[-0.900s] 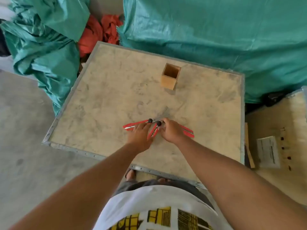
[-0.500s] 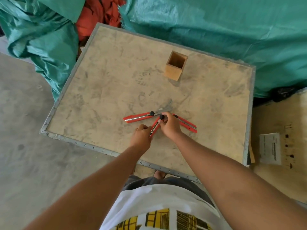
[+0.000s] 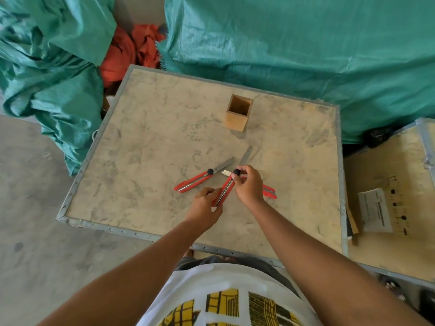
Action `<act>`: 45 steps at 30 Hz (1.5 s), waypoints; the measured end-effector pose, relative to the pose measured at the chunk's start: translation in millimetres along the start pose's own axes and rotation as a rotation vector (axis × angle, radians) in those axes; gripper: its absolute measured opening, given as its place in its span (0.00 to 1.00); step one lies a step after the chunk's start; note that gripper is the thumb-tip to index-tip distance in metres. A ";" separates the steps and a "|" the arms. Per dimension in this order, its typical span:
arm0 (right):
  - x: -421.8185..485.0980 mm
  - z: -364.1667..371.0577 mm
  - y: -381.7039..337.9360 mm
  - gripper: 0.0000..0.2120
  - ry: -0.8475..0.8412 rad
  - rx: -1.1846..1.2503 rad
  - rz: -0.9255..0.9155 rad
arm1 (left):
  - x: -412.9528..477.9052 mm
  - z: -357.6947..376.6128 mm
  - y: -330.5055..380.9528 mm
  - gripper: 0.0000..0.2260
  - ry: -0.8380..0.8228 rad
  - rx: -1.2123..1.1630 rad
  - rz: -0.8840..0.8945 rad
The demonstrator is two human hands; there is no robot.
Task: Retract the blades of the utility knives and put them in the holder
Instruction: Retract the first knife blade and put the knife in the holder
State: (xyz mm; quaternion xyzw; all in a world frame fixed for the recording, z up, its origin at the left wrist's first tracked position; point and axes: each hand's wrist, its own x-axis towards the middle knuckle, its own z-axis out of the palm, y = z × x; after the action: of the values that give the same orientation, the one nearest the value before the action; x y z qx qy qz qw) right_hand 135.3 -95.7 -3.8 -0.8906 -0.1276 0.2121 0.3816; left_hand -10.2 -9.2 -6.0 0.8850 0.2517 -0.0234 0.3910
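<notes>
I hold one red utility knife (image 3: pixel 225 187) with both hands above the wooden crate top (image 3: pixel 146 142). My left hand (image 3: pixel 204 207) is closed around its back end, and my right hand (image 3: pixel 249 185) pinches the black knob near the front with thumb and fingers. Its grey blade (image 3: pixel 245 155) is out and points up toward the wooden holder (image 3: pixel 238 113), which stands upright further back, well apart. A second red knife (image 3: pixel 195 181) lies on the top just to the left, blade also extended. A third red knife (image 3: pixel 269 191) lies partly hidden under my right hand.
</notes>
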 end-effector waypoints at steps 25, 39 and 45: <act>12.5 -95.5 -131.5 0.14 -0.222 0.340 -0.317 | 18.5 -124.0 56.0 0.28 0.029 -0.530 0.181; -18.9 -104.8 -125.0 0.13 -0.356 0.123 -0.439 | 15.2 -140.8 59.2 0.26 0.063 -0.622 0.214; -34.2 -107.4 -127.5 0.10 -0.271 0.128 -0.487 | 7.9 -140.1 66.8 0.27 0.077 -0.658 0.222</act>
State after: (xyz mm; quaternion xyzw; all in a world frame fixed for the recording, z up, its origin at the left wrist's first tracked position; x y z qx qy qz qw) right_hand 148.0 -90.0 165.9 -0.7713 -0.3742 0.2388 0.4561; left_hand 6.0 54.9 134.7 0.7337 0.1627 0.1349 0.6458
